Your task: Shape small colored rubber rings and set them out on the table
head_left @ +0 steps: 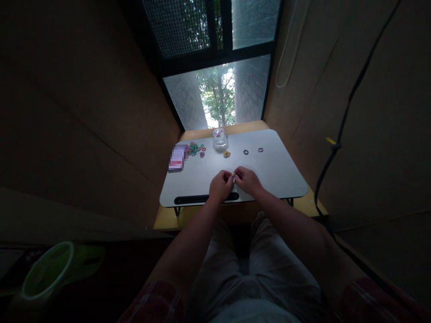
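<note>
My left hand and my right hand meet over the front middle of a white folding table. The fingertips of both pinch one small pale thing, too small to name. Beyond them lies a little cluster of yellow bands. Farther right are a dark ring and a greyish ring, set apart from each other. A heap of colourful bands rests at the back left, with a purple one beside it. A clear plastic jar stands at the back.
A blurred-out flat object lies at the table's left edge. Along the front edge runs a black slot. A window is behind the table, a dark cable hangs at right, and a green basket is at lower left.
</note>
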Demonstrator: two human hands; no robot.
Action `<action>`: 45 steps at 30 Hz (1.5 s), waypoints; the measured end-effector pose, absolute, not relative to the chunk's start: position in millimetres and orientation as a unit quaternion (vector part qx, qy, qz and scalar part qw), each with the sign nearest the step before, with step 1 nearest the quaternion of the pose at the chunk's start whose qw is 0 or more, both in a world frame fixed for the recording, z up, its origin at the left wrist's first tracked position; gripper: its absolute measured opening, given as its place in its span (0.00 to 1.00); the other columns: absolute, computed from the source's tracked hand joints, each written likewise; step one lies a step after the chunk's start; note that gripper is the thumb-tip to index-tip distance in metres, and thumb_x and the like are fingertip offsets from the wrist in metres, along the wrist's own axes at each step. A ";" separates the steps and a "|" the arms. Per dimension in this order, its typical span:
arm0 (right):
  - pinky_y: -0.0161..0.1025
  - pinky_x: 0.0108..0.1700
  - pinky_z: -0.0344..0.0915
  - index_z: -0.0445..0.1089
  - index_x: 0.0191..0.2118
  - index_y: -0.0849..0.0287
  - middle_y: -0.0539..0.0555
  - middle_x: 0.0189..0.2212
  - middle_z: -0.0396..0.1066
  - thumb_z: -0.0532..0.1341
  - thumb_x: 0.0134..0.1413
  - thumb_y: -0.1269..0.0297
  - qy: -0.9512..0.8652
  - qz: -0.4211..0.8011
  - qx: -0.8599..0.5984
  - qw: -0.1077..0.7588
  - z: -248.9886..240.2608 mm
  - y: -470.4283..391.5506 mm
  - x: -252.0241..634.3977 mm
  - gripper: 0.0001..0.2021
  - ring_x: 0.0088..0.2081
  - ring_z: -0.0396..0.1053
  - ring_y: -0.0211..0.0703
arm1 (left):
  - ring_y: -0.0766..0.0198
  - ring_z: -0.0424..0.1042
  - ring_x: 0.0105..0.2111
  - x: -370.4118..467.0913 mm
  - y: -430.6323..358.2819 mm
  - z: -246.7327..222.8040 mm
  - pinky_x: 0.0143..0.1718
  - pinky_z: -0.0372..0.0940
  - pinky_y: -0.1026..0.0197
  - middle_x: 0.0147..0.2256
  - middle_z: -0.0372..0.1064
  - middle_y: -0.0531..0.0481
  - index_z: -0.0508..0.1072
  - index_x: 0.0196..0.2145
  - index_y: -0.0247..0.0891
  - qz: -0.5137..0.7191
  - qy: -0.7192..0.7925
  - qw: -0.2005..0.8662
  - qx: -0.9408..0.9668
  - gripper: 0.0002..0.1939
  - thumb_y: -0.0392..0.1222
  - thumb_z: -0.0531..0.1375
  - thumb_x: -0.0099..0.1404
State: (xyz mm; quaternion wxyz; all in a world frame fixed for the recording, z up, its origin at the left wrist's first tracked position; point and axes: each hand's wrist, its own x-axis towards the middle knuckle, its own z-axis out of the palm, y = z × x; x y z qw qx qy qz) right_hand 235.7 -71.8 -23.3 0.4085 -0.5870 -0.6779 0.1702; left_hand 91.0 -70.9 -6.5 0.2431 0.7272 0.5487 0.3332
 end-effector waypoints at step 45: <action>0.33 0.29 0.53 0.67 0.30 0.58 0.48 0.23 0.66 0.56 0.53 0.64 -0.677 0.174 -0.580 0.418 -19.5 -75.6 235.2 0.05 0.25 0.60 0.36 | 0.67 0.68 0.30 90.5 -70.3 -8.5 0.32 0.59 0.64 0.31 0.72 0.53 0.70 0.35 0.40 0.341 0.543 0.250 0.725 0.08 0.46 0.56 0.64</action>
